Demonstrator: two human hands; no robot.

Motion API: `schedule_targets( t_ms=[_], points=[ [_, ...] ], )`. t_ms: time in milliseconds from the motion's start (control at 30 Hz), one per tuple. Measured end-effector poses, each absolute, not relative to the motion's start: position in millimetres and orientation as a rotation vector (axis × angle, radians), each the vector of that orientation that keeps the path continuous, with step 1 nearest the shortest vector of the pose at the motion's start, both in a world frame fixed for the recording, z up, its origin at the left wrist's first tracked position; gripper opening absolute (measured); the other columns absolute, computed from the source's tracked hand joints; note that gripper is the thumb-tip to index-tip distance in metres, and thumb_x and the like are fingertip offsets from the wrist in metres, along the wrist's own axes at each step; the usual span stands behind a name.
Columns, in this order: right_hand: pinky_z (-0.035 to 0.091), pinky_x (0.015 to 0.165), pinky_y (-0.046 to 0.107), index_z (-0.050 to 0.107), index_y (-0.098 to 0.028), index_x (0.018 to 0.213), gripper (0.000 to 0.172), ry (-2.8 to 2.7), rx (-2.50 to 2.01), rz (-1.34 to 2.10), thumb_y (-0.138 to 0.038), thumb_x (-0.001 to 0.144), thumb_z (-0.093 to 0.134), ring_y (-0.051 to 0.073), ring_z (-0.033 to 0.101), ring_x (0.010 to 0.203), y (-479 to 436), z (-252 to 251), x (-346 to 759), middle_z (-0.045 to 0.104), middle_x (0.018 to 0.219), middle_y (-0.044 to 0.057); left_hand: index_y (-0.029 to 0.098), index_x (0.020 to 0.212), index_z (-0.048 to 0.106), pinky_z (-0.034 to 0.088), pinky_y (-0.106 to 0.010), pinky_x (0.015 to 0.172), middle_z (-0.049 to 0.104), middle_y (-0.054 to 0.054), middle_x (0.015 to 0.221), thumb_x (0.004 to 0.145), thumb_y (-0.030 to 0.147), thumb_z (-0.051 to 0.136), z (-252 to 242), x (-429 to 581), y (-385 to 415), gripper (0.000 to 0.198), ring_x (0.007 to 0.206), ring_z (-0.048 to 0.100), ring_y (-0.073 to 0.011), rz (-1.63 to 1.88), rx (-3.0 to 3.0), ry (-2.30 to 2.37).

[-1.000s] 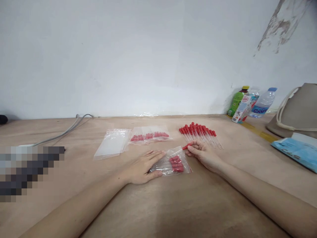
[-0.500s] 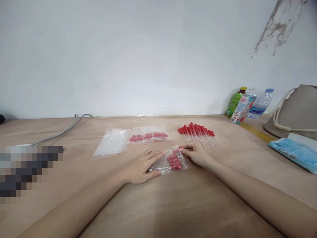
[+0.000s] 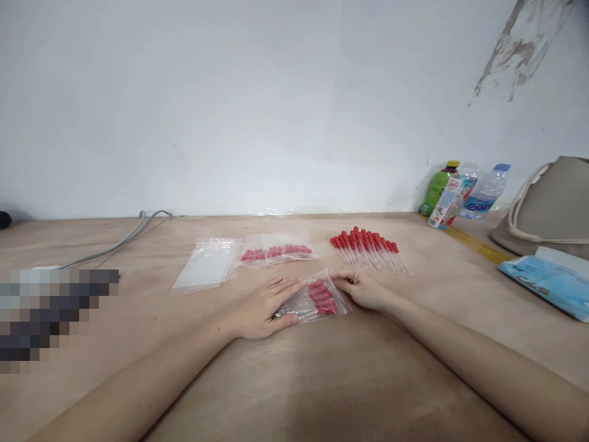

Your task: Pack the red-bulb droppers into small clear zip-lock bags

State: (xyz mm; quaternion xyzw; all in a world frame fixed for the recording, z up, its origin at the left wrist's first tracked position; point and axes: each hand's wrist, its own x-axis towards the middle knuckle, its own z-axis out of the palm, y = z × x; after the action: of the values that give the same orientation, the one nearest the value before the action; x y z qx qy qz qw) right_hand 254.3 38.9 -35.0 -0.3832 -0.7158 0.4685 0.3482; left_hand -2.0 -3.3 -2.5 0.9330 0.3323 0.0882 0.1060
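Note:
A small clear zip bag [image 3: 317, 302] holding several red-bulbed droppers lies flat on the wooden table [image 3: 322, 380]. My left hand [image 3: 264, 310] rests flat on the bag's left end, fingers stretched out. My right hand [image 3: 361, 288] pinches the bag's right, open edge with curled fingers. Just beyond my right hand lies a row of loose red-bulbed droppers [image 3: 368, 248]. Filled bags [image 3: 276, 250] and a stack of empty clear bags [image 3: 207, 267] lie further left.
Three bottles [image 3: 455, 193] stand at the wall on the right. A beige bag [image 3: 547, 209] and a blue packet [image 3: 550, 279] sit at the far right. A grey cable [image 3: 119, 242] runs along the left. A blurred patch covers the left edge.
My right hand pushed the last red dropper fully into the bag and moved slightly left to the bag's edge. My left hand stayed put on the bag.

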Motion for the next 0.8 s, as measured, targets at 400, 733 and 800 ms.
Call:
schedule_targets(
  t_ms=[400, 733, 800],
  points=[
    [0.048, 0.066, 0.03, 0.065, -0.018, 0.076, 0.026, -1.678, -1.076, 1.386, -0.042, 0.067, 0.064, 0.019, 0.063, 0.073, 21.4, -22.4, 246.9, 0.069, 0.077, 0.003, 0.025, 0.14, 0.013, 0.024, -0.04, 0.107, 0.021, -0.004, 0.145, 0.088, 0.043, 0.042, -4.8, -3.4, -3.7, 0.062, 0.131, 0.023, -0.0238, 0.426, 2.677, 0.966],
    [0.048, 0.048, 0.022, 0.062, -0.016, 0.081, 0.013, -1.136, -1.016, 1.401, -0.026, 0.075, 0.056, 0.014, 0.062, 0.06, 46.6, 14.8, 278.8, 0.067, 0.075, 0.006, 0.023, 0.114, 0.049, 0.034, -0.04, 0.096, 0.053, -0.005, 0.115, 0.088, 0.035, 0.041, -16.4, -8.1, 11.8, 0.03, 0.111, 0.043, -0.0236, 1.151, 2.56, 1.697],
    [0.052, 0.056, 0.024, 0.06, -0.016, 0.08, 0.012, -1.015, -0.972, 1.353, -0.022, 0.078, 0.051, 0.015, 0.064, 0.069, 54.8, 18.7, 270.2, 0.067, 0.08, 0.007, 0.023, 0.112, 0.051, 0.034, -0.041, 0.094, 0.052, -0.005, 0.114, 0.087, 0.035, 0.041, -15.0, -10.5, 16.2, 0.029, 0.109, 0.043, -0.025, 1.199, 2.521, 1.869]
  ],
)
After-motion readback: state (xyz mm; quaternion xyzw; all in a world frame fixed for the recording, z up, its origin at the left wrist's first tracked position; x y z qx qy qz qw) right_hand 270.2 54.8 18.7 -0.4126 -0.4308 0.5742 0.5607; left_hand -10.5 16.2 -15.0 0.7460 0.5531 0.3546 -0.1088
